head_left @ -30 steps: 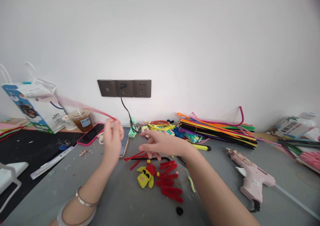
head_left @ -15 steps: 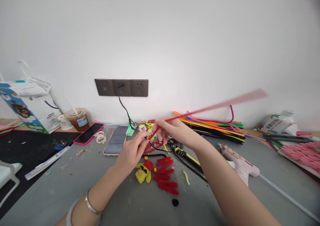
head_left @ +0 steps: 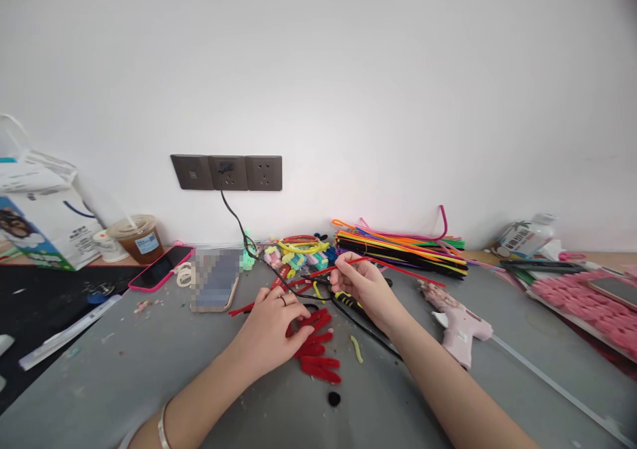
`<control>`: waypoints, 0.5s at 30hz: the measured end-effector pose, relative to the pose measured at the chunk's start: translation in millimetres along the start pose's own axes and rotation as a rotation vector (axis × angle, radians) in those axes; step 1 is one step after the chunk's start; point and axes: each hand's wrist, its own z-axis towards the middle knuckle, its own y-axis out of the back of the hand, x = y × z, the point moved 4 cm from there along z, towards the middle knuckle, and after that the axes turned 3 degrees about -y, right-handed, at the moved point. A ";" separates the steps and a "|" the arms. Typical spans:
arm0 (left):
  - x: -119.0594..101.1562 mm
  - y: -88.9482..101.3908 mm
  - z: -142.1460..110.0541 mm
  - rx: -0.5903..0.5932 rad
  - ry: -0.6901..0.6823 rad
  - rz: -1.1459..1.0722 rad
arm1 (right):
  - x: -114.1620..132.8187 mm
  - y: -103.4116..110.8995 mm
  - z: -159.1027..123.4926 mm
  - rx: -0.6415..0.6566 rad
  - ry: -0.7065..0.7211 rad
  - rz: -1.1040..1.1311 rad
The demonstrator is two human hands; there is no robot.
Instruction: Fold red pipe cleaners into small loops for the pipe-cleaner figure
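Observation:
My right hand [head_left: 361,284] pinches a long red pipe cleaner [head_left: 408,271] that runs out to the right, low over the grey table [head_left: 149,376]. My left hand [head_left: 271,326] rests palm down on the table over the small yellow and red figure, which is hidden beneath it. Its fingers are curled; what they hold, if anything, I cannot make out. Short red fuzzy pieces [head_left: 318,363] lie just right of that hand. Black and yellow pliers [head_left: 348,298] sit under my right hand.
A heap of coloured pipe cleaners [head_left: 398,245] lies by the wall. A pink glue gun [head_left: 455,320] is to the right, two phones [head_left: 162,266] and a drink cup [head_left: 135,237] to the left. A black cable [head_left: 239,223] hangs from the wall socket.
The red pipe cleaner passed from my left hand into my right and came down from a raised swing to near the table. My left hand dropped onto the yellow figure.

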 end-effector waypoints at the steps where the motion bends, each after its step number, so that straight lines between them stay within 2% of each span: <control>1: 0.3 -0.7 -0.1 0.007 0.017 0.000 | -0.4 -1.1 0.0 -0.008 0.008 0.002; 5: 1.7 -6.8 1.7 0.033 0.121 0.018 | -2.4 -8.2 -1.8 -0.010 0.025 -0.008; 8: 1.3 -9.6 3.6 0.009 0.163 0.039 | -3.2 -10.7 -3.1 -0.015 0.033 -0.042; 15: 4.7 12.4 2.6 -0.251 0.085 -0.063 | 0.7 -12.3 -6.3 -0.013 0.064 -0.126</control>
